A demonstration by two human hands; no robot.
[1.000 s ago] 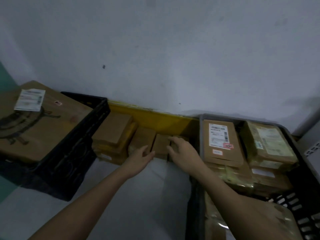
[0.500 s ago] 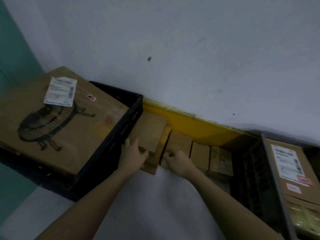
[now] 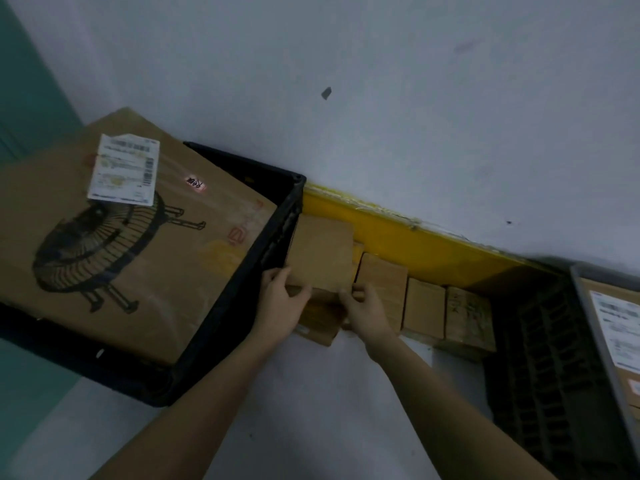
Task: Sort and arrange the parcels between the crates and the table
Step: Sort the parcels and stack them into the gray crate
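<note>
Head view
Left hand (image 3: 282, 308): fingers curled on the near left corner of the top box (image 3: 320, 254) of a small stack (image 3: 320, 320).
Right hand (image 3: 367, 311): fingers bent, gripping the same box at its near right corner.
Stack: on the white table (image 3: 311, 410), just right of the black crate (image 3: 273, 233).
Row of small boxes (image 3: 424, 306): right of the stack, along the yellow strip (image 3: 415, 244).
Large carton (image 3: 121, 244): fills the black crate, label on top.
Grey crate (image 3: 602, 344): far right, holding a labelled parcel (image 3: 620, 327).

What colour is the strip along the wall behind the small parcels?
Yellow: the strip shows best in the head view, running behind the small parcels.
</note>
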